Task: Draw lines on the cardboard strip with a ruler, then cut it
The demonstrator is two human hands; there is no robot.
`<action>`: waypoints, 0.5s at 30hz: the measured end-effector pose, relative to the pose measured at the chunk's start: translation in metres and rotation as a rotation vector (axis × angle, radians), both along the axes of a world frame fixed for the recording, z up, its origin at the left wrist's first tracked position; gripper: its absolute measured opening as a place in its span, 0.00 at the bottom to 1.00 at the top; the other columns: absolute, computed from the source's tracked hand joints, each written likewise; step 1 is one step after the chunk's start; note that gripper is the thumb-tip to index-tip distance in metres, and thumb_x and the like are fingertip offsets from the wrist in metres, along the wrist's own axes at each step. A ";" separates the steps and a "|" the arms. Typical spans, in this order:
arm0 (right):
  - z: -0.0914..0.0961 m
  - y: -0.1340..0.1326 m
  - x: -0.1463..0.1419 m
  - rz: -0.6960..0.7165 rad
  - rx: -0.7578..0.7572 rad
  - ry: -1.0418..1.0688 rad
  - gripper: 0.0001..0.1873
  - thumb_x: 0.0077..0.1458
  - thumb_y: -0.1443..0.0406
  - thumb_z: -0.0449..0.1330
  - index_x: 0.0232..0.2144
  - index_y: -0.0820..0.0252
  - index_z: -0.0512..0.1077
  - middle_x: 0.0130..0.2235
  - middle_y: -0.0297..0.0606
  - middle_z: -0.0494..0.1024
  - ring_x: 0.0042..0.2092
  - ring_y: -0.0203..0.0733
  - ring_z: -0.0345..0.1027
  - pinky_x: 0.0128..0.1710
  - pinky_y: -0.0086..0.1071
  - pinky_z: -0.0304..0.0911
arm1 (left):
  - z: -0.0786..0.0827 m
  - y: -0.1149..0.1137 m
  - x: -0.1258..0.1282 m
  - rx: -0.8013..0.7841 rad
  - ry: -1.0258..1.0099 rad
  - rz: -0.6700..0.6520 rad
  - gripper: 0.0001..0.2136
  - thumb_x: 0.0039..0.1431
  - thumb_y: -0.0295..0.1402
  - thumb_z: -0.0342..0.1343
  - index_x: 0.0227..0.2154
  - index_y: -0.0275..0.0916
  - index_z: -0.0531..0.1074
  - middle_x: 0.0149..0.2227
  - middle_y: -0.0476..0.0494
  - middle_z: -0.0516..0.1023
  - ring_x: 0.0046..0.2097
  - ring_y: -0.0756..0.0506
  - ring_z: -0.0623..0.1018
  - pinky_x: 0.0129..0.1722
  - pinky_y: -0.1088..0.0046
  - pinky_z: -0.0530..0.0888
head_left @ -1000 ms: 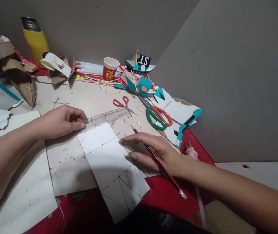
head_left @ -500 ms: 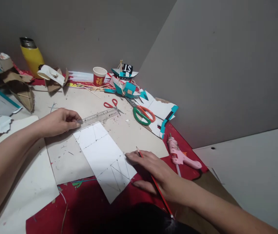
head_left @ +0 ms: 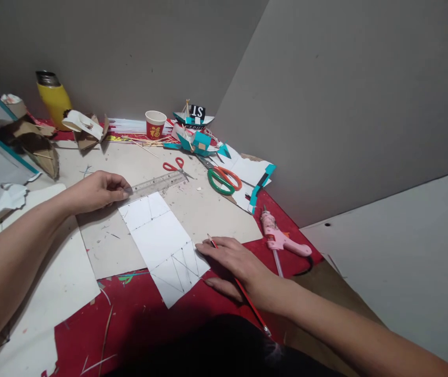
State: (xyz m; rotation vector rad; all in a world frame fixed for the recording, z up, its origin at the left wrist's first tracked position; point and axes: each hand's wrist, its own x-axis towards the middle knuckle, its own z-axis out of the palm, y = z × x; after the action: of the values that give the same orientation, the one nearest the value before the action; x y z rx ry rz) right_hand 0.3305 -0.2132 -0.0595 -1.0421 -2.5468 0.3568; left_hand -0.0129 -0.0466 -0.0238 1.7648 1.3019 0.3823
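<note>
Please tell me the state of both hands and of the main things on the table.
Left hand: closed on the ruler
Right hand: holding the pencil, thumb apart
Pencil: sharpened
White paper: flat, marked with lines
Ruler: along the white paper's far edge
Red scissors: slightly open
Green-and-orange scissors: lying flat, blade tips unclear
Paper cup: upright
Yellow bottle: standing
Pink glue gun: lying on its side

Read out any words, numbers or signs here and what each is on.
"福", gold, on the red paper cup.
"ST", upside down, on the black flag.
Too small or blurred to read: markings on the ruler and yellow print near the cup.
</note>
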 end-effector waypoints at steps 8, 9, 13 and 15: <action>-0.006 -0.003 -0.003 -0.001 0.049 0.020 0.26 0.66 0.61 0.60 0.63 0.60 0.62 0.53 0.52 0.76 0.57 0.53 0.68 0.54 0.49 0.71 | -0.004 0.002 -0.003 0.012 -0.014 0.014 0.08 0.54 0.37 0.61 0.34 0.40 0.77 0.19 0.53 0.68 0.20 0.52 0.62 0.19 0.76 0.58; -0.006 -0.003 -0.003 -0.003 0.049 0.021 0.26 0.66 0.62 0.60 0.63 0.60 0.62 0.53 0.52 0.76 0.57 0.53 0.68 0.54 0.49 0.71 | -0.004 0.002 -0.003 0.010 -0.014 0.015 0.08 0.54 0.37 0.62 0.34 0.40 0.77 0.19 0.53 0.68 0.21 0.52 0.62 0.19 0.76 0.58; -0.005 -0.003 -0.005 -0.006 0.041 0.018 0.25 0.66 0.62 0.60 0.62 0.60 0.63 0.52 0.51 0.77 0.57 0.53 0.68 0.54 0.48 0.71 | -0.003 0.002 -0.001 -0.004 -0.014 0.015 0.09 0.53 0.38 0.62 0.34 0.40 0.77 0.19 0.53 0.68 0.20 0.52 0.62 0.18 0.76 0.58; -0.005 -0.003 -0.005 0.001 0.047 0.025 0.25 0.66 0.62 0.60 0.62 0.60 0.63 0.52 0.51 0.77 0.56 0.53 0.68 0.54 0.48 0.71 | -0.003 0.001 -0.001 -0.007 -0.016 0.021 0.09 0.53 0.39 0.62 0.34 0.40 0.77 0.19 0.53 0.68 0.20 0.52 0.61 0.18 0.76 0.58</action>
State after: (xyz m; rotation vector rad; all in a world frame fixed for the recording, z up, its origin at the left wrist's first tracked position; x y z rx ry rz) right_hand 0.3255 -0.2165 -0.0643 -1.0132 -2.5214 0.3061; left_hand -0.0137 -0.0456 -0.0265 1.7396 1.3101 0.4021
